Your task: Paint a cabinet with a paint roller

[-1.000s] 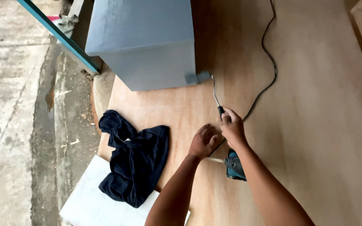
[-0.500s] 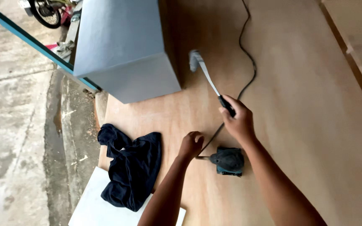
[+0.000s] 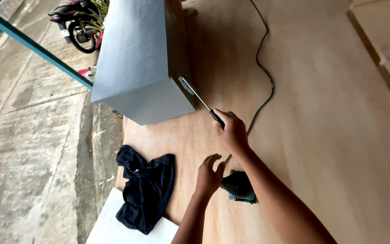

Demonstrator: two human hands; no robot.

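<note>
The right arm hides most of the teal power tool (image 3: 239, 186) — its cord (image 3: 262, 72) runs off the top edge.

so from my view the box (image 3: 136, 68) sits at the back of the counter (image 3: 330, 135), cloth (image 3: 145, 190) front-left, sander (image 3: 239, 186) right of it, cord (image 3: 262, 68) trailing behind.

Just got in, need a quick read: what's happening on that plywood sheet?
A person works over a large light-brown plywood sheet. The right hand grips a black-handled tool with a thin metal shaft, its tip at the edge of a grey-blue box-shaped cabinet. The left hand hovers open near a dark teal power tool lying on the sheet, its black cord trailing away. A dark navy cloth lies crumpled by the sheet's edge.
</note>
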